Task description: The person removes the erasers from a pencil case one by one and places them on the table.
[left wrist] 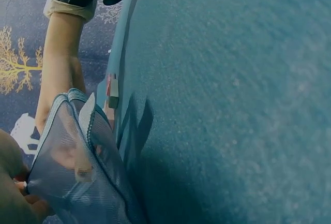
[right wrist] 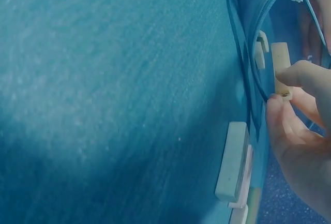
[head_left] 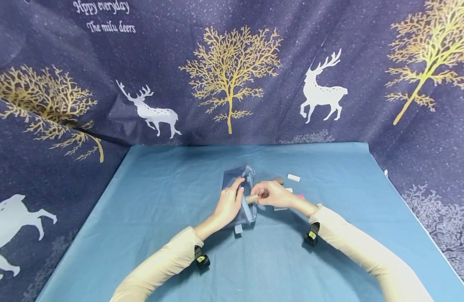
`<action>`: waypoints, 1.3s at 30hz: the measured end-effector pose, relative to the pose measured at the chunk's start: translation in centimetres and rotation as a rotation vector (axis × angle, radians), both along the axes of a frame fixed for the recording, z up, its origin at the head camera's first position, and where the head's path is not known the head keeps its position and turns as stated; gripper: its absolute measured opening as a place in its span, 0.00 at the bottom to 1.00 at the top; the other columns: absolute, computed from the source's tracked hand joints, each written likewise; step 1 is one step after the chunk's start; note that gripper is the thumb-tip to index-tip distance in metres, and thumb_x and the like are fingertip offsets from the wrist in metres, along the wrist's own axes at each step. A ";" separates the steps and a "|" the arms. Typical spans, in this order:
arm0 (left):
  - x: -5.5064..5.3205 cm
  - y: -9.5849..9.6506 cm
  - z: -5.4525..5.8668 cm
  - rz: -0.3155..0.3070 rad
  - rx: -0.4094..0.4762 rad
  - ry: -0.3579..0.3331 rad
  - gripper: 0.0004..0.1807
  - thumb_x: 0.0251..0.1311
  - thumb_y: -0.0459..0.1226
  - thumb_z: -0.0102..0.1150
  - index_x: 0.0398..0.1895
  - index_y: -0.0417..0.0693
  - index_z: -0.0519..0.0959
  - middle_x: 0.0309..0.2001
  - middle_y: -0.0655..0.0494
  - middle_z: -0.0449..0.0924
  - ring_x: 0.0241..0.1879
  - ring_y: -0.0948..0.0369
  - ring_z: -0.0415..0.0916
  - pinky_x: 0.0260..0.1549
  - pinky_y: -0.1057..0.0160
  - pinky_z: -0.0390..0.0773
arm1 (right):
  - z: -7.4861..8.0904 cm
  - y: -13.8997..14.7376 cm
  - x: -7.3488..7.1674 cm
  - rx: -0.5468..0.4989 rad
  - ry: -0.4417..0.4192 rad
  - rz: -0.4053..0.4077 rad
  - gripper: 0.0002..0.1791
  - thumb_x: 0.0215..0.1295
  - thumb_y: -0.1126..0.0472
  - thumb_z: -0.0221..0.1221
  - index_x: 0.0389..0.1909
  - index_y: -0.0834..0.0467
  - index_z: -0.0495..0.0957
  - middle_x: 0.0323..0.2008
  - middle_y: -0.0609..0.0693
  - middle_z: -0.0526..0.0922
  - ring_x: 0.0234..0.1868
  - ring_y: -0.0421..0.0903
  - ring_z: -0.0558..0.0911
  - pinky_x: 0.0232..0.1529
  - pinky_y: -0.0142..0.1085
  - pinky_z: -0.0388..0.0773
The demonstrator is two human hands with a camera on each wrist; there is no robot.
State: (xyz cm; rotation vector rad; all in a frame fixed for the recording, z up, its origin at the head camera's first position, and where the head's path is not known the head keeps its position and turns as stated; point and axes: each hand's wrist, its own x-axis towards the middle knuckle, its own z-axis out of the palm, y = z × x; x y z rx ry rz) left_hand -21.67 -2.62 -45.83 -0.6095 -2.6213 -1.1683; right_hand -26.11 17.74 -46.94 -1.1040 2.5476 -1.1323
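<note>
A blue mesh zip pouch point(head_left: 229, 178) lies on the cloth with its mouth parted toward the right. My left hand point(head_left: 229, 201) lies over it and pinches its edge, as the left wrist view shows. Between the thumb and fingers of my right hand point(head_left: 273, 193) is a small beige bar point(right wrist: 281, 61), held at one end. The bar's other end reaches inside the pouch mouth and shows through the mesh point(left wrist: 103, 193) in the left wrist view. Small pale pieces point(right wrist: 259, 53) appear behind the pouch's zip edge in the right wrist view.
Right of the pouch, a white block point(head_left: 293, 178) lies apart from a brownish piece point(head_left: 279, 181), a pink piece point(head_left: 301, 196) and another white block point(head_left: 281, 208). A small pale piece point(head_left: 238, 229) shows at the pouch's near end. Blue cloth point(head_left: 164, 188) covers the table, with a patterned curtain behind.
</note>
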 end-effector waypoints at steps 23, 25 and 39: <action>-0.4 -0.6 1.8 -0.071 -0.074 -0.061 0.19 0.67 0.35 0.43 0.59 0.41 0.69 0.33 0.41 0.81 0.04 0.67 0.54 0.05 0.72 0.59 | 1.6 0.2 3.2 0.052 -0.044 -0.279 0.09 0.51 0.65 0.63 0.35 0.56 0.79 0.26 0.49 0.81 0.25 0.39 0.79 0.25 0.28 0.76; -0.5 -0.8 1.8 -0.084 -0.116 -0.030 0.19 0.67 0.35 0.42 0.58 0.40 0.70 0.48 0.38 0.78 0.05 0.63 0.59 0.08 0.70 0.65 | 1.5 0.1 3.3 0.053 -0.051 -0.296 0.09 0.51 0.65 0.63 0.35 0.56 0.79 0.26 0.49 0.81 0.25 0.38 0.79 0.26 0.28 0.76; -2.0 -3.1 2.1 -0.208 -0.316 0.079 0.18 0.66 0.33 0.41 0.57 0.46 0.72 0.60 0.46 0.71 0.53 0.55 0.75 0.34 0.66 0.77 | 1.8 0.0 3.1 0.041 -0.043 -0.374 0.10 0.49 0.63 0.65 0.35 0.56 0.80 0.28 0.48 0.82 0.28 0.38 0.80 0.32 0.28 0.78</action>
